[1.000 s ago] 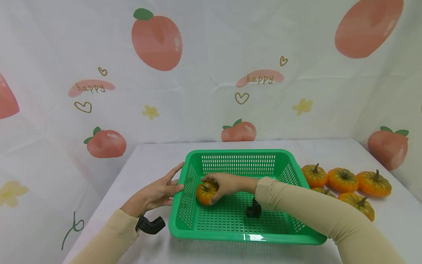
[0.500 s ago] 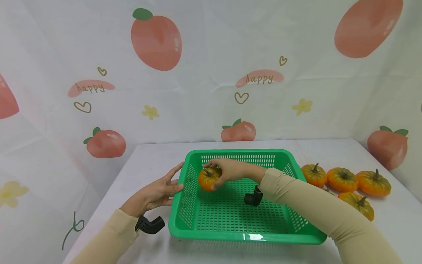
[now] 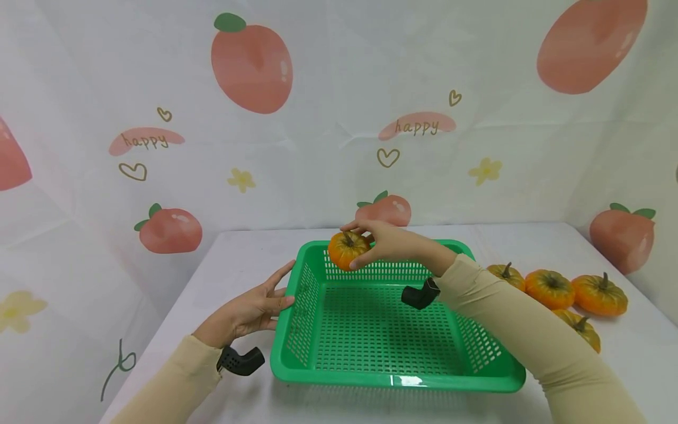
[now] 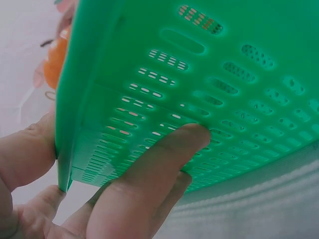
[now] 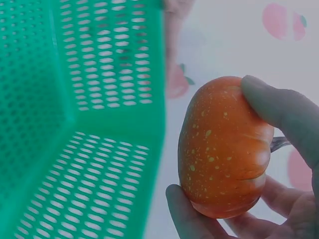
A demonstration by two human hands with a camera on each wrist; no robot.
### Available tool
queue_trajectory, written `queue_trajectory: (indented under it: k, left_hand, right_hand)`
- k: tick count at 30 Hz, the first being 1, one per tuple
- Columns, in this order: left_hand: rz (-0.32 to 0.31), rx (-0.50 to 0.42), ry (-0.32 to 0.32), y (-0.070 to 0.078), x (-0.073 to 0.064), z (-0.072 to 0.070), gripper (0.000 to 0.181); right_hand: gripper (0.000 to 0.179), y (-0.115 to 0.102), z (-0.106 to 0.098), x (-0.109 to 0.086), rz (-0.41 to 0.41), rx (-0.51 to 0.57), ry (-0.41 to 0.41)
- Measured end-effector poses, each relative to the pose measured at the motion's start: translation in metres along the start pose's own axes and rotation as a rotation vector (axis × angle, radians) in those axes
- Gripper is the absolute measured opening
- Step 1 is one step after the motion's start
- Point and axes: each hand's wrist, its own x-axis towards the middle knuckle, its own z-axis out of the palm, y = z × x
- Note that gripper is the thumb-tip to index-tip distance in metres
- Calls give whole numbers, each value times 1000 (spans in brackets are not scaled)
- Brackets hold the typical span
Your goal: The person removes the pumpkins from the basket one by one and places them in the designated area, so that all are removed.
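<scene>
A green plastic basket (image 3: pixel 392 330) with slotted walls sits on the table. My left hand (image 3: pixel 249 312) holds its left rim, the thumb on the rim and fingers against the outer wall, as the left wrist view shows. Up at the back left corner, my right hand (image 3: pixel 384 241) grips a small orange-green pumpkin (image 3: pixel 345 252) between thumb and fingers, above the basket's back rim. The right wrist view shows the speckled underside of the pumpkin (image 5: pixel 224 149), clear of the basket wall (image 5: pixel 107 50).
Several more small pumpkins, one of them at the near side (image 3: pixel 580 330), lie right of the basket, partly behind my right sleeve (image 3: pixel 529 330). A white printed cloth (image 3: pixel 318 165) hangs behind the white table (image 3: pixel 249 250).
My right hand has lifted the pumpkin from the basket's floor, up and back to above the rear rim. The left hand and the basket have stayed put.
</scene>
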Motion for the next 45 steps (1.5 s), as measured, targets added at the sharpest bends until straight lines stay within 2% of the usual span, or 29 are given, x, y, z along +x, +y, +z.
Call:
queue_trajectory:
  k: [6, 11, 18, 29, 39, 45]
  left_hand:
    - [4, -3, -1, 0, 0, 0, 91]
    - [4, -3, -3, -1, -1, 0, 90]
    - [5, 1, -6, -1, -1, 0, 90]
    - [6, 1, -6, 0, -1, 1, 91]
    - [5, -8, -11, -1, 0, 1, 91]
    - [3, -4, -3, -1, 0, 1, 90]
  right_hand:
    - [72, -1, -20, -14, -37, 62, 62]
    - [69, 1, -33, -29, -65, 36, 128]
    - [73, 7, -48, -55, 9, -32, 194]
    - [74, 17, -67, -97, 46, -39, 256]
    - [72, 31, -72, -130, 97, -99, 312]
    - [73, 40, -72, -148, 155, -131, 337]
